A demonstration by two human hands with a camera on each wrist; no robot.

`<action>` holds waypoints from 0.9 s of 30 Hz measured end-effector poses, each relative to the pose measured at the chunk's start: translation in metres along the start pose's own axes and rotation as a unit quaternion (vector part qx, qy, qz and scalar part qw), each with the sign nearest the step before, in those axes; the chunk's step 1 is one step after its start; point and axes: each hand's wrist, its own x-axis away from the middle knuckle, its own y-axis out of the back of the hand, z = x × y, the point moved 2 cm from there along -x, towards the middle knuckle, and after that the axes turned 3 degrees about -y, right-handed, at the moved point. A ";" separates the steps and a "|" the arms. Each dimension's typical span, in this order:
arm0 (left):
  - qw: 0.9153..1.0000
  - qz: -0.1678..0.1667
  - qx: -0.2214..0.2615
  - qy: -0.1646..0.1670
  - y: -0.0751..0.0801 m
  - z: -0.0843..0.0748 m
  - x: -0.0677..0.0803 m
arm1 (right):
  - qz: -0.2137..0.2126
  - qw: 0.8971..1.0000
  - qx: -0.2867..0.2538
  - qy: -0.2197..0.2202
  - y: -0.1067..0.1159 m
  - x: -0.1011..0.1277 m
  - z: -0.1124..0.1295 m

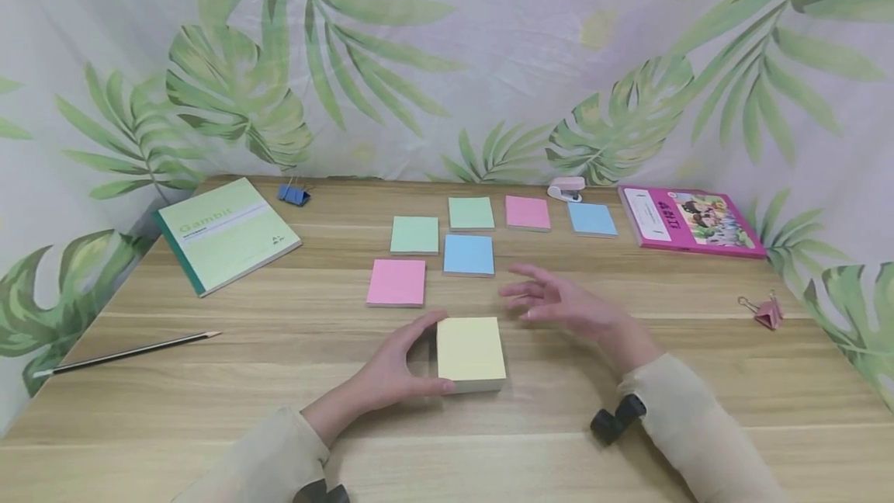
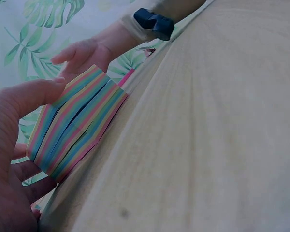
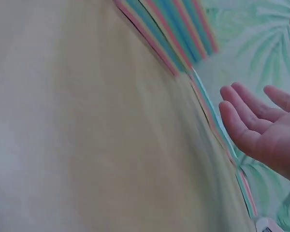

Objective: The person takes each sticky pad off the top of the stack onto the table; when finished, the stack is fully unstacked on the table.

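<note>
left hand grasps sticky-note block at its left edge; right hand hovers beside it, fingers released

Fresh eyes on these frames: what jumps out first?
The thick sticky-note pad, yellow on top, sits front and centre on the wooden table, gripped at its side by the left hand, while the right hand hovers open just beyond it. Behind lie six loose notes in pink, green and blue, the nearest being a pink note.

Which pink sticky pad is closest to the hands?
The pink pad in the front row, left of the blue pad, just beyond the left hand. The other pink pad lies farther back, in the far row.
</note>
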 end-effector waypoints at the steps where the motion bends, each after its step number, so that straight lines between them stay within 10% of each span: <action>1: 1.000 -0.001 0.000 -0.002 0.000 0.000 0.000 | 0.016 1.000 0.003 0.003 -0.005 0.001 -0.001; 16: 1.000 -0.007 0.000 0.004 0.000 -0.001 0.000 | -0.017 0.972 0.230 -0.035 -0.047 0.005 -0.018; 27: 1.000 -0.003 0.007 -0.009 -0.001 0.000 0.000 | -0.068 0.969 0.237 -0.012 -0.067 0.010 -0.005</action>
